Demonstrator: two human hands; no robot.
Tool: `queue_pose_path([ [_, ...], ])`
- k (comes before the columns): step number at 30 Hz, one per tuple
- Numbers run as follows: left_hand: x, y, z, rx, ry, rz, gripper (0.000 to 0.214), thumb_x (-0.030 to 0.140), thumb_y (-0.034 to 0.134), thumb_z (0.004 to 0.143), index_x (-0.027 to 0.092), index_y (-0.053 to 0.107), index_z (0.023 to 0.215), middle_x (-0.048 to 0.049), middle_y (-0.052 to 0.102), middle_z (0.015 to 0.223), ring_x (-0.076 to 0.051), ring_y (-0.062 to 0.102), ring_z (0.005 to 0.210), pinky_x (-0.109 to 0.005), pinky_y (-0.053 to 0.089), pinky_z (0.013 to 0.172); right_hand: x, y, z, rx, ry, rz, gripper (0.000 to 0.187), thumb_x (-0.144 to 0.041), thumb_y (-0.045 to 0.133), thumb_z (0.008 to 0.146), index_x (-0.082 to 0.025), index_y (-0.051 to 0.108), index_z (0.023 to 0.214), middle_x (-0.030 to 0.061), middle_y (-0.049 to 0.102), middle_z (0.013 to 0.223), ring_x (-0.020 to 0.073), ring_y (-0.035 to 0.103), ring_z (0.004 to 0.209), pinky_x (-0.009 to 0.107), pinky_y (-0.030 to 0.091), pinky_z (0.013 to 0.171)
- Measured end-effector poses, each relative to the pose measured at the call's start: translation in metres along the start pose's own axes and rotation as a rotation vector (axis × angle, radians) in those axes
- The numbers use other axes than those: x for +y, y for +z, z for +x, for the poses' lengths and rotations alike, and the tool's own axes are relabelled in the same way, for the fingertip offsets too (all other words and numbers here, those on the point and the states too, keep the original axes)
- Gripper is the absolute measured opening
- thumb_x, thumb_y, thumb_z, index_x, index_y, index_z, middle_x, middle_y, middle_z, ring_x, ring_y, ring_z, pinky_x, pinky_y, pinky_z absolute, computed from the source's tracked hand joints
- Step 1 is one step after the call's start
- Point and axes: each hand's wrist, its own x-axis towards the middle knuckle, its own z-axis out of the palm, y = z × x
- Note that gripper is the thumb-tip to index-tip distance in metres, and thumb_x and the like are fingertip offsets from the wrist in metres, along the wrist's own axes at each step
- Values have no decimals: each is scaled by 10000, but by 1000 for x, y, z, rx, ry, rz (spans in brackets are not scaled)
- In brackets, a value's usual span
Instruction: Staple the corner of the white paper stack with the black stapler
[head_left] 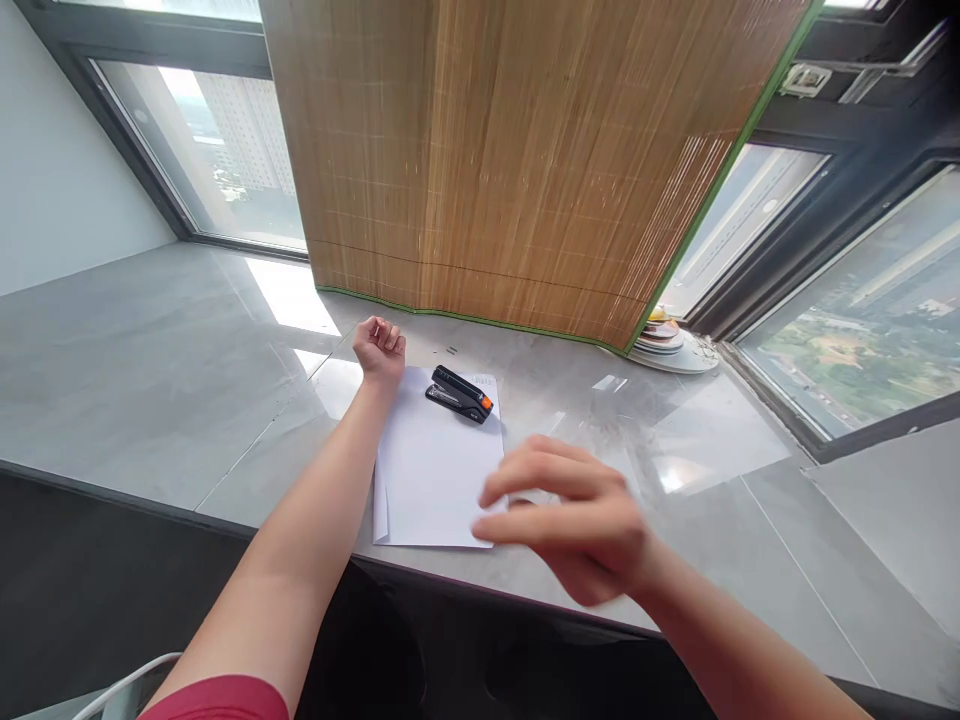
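A stack of white paper sheets [431,470] lies on the grey stone counter [165,380], near its front edge. A black stapler with an orange tip [460,394] rests on the far end of the sheets. My left hand [380,348] is stretched out past the top left corner of the paper, fingers curled into a loose fist with nothing visible in it. My right hand [577,525] hovers over the paper's near right corner, fingers extended toward the left and slightly blurred, holding nothing.
A bamboo blind [517,160] hangs down to the counter behind the paper. A stack of plates [667,345] sits at the back right by the window. A few loose staples [452,350] lie beyond the stapler. The counter's dark front edge runs below my arms.
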Motion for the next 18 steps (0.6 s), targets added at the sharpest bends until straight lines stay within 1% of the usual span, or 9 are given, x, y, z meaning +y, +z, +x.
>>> queue_pose_path([
  [1,0,0,-1,-13,-3,2,314,249,651,934,205,484,672,79,318,514,-61,327,411,-207,251,408,20,13,8,-21,-3,-9,284,-226,515,1103,-299,764,1218,84,775,1126,219,726,1019,396,633,885],
  [3,0,0,-3,-37,-6,-6,300,241,666,917,206,493,673,77,314,519,-63,340,415,-207,265,414,59,40,21,-131,29,-57,312,-175,503,1099,-265,744,1275,107,757,1314,235,701,1226,426,621,1007],
  [4,0,0,-3,-49,-6,-13,294,234,667,913,206,498,674,76,312,522,-64,341,417,-208,269,416,77,53,23,-227,58,-98,303,-196,520,1102,-245,736,1308,128,703,1448,256,645,1362,454,596,1084],
  [5,0,0,-3,-58,-6,-20,289,227,664,912,205,501,674,74,313,525,-64,339,418,-209,269,417,91,65,24,-311,83,-133,324,-220,533,1103,-235,715,1371,136,624,1570,276,562,1483,494,541,1178],
  [7,-1,-1,-3,-69,-7,-27,279,214,651,912,202,509,673,72,317,530,-63,335,421,-209,267,418,109,82,21,-475,132,-173,430,-311,543,1118,-219,622,1530,138,441,1733,295,374,1634,534,399,1310],
  [9,-2,-2,-2,-74,-7,-30,264,206,641,910,197,519,676,70,330,539,-60,334,427,-209,267,421,115,91,17,-598,183,-194,555,-428,495,1142,-229,485,1660,121,302,1799,299,232,1691,560,260,1371],
  [12,-3,-3,0,-75,-19,-27,273,215,652,907,196,514,672,71,337,546,-59,336,426,-210,265,423,113,94,15,-675,242,-224,649,-560,377,1158,-264,348,1736,96,183,1828,309,130,1710,600,125,1388],
  [14,-3,-4,0,-75,-29,-19,295,229,674,904,200,502,666,73,335,545,-60,343,425,-210,269,425,110,93,15,-683,259,-239,670,-591,343,1156,-275,319,1746,88,144,1833,310,114,1712,605,99,1387],
  [18,-3,-5,2,-79,-29,-21,295,224,683,892,202,499,663,76,329,540,-60,344,422,-207,265,423,107,82,8,-693,266,-243,665,-578,344,1157,-277,309,1749,83,144,1832,307,125,1711,604,114,1384],
])
